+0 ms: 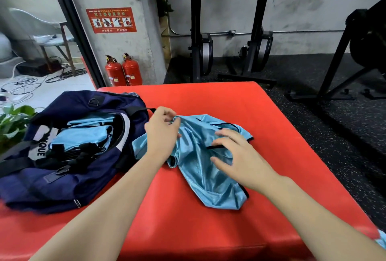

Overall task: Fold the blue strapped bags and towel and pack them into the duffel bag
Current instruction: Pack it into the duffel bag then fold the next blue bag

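Observation:
A light blue mesh bag with black straps (200, 169) lies crumpled in the middle of the red padded surface (271, 127). My left hand (163, 133) pinches its upper left edge. My right hand (238, 156) hovers over the bag's right side with fingers spread, fingertips close to a black strap. To the left sits the navy duffel bag (62, 177), unzipped, with folded light blue bags (83, 135) inside it. No towel can be told apart.
A green plant (12, 123) stands at the far left beside the duffel. Two red fire extinguishers (123, 70) stand by the pillar behind. Black exercise machines (259, 31) line the back wall on dark rubber flooring. A bit of blue fabric (382, 240) shows at the lower right edge.

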### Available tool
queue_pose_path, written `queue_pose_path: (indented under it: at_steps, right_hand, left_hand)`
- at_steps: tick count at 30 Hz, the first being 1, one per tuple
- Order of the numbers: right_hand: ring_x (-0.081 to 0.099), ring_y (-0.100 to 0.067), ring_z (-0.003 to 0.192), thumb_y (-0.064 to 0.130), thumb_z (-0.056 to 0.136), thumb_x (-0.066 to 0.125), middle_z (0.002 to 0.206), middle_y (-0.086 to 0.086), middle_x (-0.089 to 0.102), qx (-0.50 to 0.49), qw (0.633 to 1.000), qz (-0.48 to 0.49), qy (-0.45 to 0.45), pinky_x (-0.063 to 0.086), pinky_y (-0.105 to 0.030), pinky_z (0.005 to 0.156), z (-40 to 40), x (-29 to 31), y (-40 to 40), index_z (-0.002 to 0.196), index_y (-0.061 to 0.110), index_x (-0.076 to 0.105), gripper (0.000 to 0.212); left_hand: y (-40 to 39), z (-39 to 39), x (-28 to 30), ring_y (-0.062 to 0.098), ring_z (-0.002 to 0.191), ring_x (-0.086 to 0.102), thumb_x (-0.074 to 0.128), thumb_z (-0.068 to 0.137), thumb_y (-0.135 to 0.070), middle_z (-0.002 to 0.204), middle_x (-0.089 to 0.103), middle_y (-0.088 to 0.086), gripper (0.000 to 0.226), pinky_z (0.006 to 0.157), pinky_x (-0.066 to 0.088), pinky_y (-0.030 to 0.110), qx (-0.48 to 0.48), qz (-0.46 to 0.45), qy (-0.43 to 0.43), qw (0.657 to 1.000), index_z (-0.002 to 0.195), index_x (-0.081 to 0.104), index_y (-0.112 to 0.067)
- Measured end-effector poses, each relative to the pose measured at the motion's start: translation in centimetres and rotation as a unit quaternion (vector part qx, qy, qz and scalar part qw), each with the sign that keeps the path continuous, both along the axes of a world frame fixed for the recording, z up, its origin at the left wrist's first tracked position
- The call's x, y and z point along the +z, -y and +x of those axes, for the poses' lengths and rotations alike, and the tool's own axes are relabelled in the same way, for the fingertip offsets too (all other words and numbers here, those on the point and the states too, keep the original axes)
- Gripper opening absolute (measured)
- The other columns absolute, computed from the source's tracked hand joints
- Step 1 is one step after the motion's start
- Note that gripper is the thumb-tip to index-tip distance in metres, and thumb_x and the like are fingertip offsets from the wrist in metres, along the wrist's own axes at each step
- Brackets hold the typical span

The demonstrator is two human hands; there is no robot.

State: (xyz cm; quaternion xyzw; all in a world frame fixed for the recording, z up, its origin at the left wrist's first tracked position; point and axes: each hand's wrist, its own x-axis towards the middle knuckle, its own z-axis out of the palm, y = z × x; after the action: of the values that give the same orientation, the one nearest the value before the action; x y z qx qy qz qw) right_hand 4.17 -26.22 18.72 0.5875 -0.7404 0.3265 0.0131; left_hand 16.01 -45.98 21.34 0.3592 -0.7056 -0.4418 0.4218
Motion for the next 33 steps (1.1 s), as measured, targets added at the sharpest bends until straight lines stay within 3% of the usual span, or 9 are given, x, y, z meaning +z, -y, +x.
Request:
queue_pose_path:
  at_steps: [4,7,9,14,19,23,27,30,33]
  right_hand:
    - [0.053,0.004,0.103,0.067,0.079,0.068,0.104,0.021,0.061,0.015,0.985,0.170,0.017,0.050,-0.026,0.090,-0.8,0.0,-0.3,0.101,0.035,0.066,0.039]
    - [0.057,0.000,0.096,0.072,0.063,0.075,0.099,0.018,0.062,0.026,0.957,0.288,0.034,0.052,-0.030,0.086,-0.9,-0.3,-0.7,0.102,0.032,0.068,0.057]
    - [0.054,-0.002,0.099,0.062,0.062,0.083,0.103,0.017,0.057,0.028,0.945,0.321,0.050,0.051,-0.030,0.089,-0.9,-0.7,-0.8,0.108,0.030,0.068,0.058]
    - [0.059,-0.003,0.081,0.028,0.076,0.078,0.083,0.015,0.062,0.052,0.947,0.314,0.053,0.053,-0.032,0.078,-1.1,-1.6,-0.3,0.089,0.024,0.073,0.015]
    - [0.060,0.000,0.064,0.017,0.087,0.070,0.072,0.012,0.067,0.007,0.977,0.159,0.143,0.047,-0.022,0.065,-1.1,-0.4,0.1,0.084,0.025,0.067,0.009]
    - [0.063,-0.002,0.072,0.008,0.090,0.070,0.078,0.008,0.071,-0.035,0.966,-0.041,0.252,0.049,-0.025,0.074,-1.6,1.2,0.2,0.086,0.020,0.068,0.014]
    - [0.067,-0.004,0.078,0.002,0.090,0.069,0.084,0.007,0.075,-0.038,0.935,-0.167,0.310,0.050,-0.016,0.075,-1.7,3.5,0.1,0.089,0.015,0.070,0.014]
    - [0.067,-0.003,0.079,0.003,0.090,0.070,0.085,0.009,0.075,-0.070,0.910,-0.246,0.326,0.049,-0.015,0.074,-2.3,4.7,0.1,0.089,0.018,0.071,0.015]
    - [0.067,-0.004,0.082,0.009,0.091,0.071,0.089,0.005,0.076,-0.096,0.888,-0.281,0.352,0.050,-0.018,0.074,-2.9,5.2,0.1,0.093,0.017,0.072,0.009]
  left_hand:
    - [2.1,0.9,-0.7,0.011,0.084,0.071,0.063,0.087,-0.004,0.082,0.071,-0.009,0.023,0.082,0.054,0.026,0.022,-0.024,0.023,0.999,0.081,0.064,-0.027]
    - [2.4,1.1,-1.4,0.010,0.090,0.065,0.063,0.087,-0.004,0.101,0.071,-0.012,0.028,0.082,0.047,0.022,-0.024,-0.072,0.107,0.991,0.084,0.069,-0.031]
    - [2.1,1.2,-1.6,0.010,0.095,0.063,0.063,0.088,-0.003,0.117,0.068,-0.011,0.028,0.084,0.041,0.015,-0.033,-0.108,0.140,0.984,0.089,0.073,-0.029]
    - [-0.2,0.8,-1.4,0.006,0.103,0.054,0.066,0.086,0.000,0.106,0.064,-0.015,0.023,0.087,0.032,0.006,-0.088,-0.219,0.156,0.959,0.090,0.077,-0.020]
    - [-3.1,0.8,-1.1,0.001,0.081,0.066,0.078,0.085,-0.020,0.087,0.074,-0.013,0.008,0.079,0.050,0.019,-0.254,-0.143,0.141,0.946,0.093,0.077,-0.021]
    - [-4.0,1.1,-0.9,0.005,0.080,0.066,0.081,0.076,-0.053,0.085,0.073,-0.014,0.032,0.076,0.050,0.020,-0.328,-0.094,0.169,0.925,0.095,0.075,-0.028]
    - [-3.3,0.8,-0.9,0.005,0.059,0.039,0.080,0.082,-0.039,0.061,0.047,-0.009,0.033,0.060,0.034,0.030,-0.279,-0.166,0.214,0.921,0.072,0.060,-0.014]
    - [-3.1,0.8,0.1,0.004,0.063,0.053,0.077,0.087,-0.026,0.066,0.065,-0.006,0.018,0.065,0.046,0.032,-0.270,-0.091,0.147,0.947,0.074,0.069,-0.015]
    - [-3.6,0.7,2.6,0.000,0.069,0.061,0.077,0.088,-0.019,0.077,0.075,-0.004,0.008,0.068,0.048,0.018,-0.238,-0.017,0.049,0.970,0.082,0.075,-0.014]
